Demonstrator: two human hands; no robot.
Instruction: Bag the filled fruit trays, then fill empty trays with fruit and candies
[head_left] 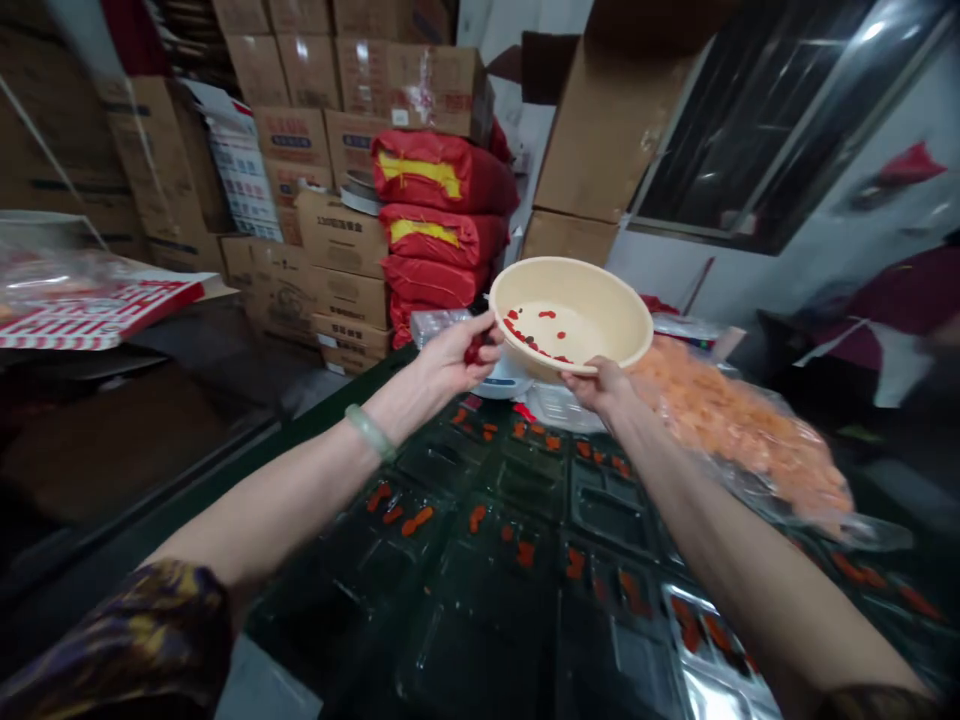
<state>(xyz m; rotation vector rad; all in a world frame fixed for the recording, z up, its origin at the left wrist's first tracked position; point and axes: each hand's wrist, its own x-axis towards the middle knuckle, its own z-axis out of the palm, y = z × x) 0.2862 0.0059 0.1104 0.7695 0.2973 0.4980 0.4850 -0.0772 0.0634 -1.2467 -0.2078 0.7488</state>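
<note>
A cream plastic basin [574,300] is tilted towards me over the far end of the table, with a few small red pieces [529,340] along its near inside wall. My right hand [600,385] grips its near rim. Close by the rim's left side is my left hand [461,355], its fingers curled around something red. Below both arms lie dark compartment trays [487,580] in rows, several with small orange-red pieces [418,520] in their compartments. The exact kind of the red pieces is too small to tell.
A clear bag of orange pieces [757,430] lies at the right of the table. Red sacks [442,230] and cardboard boxes [345,230] are stacked behind. A person in a dark red top [877,300] stands at the right edge. A red-and-white carton [105,310] is at left.
</note>
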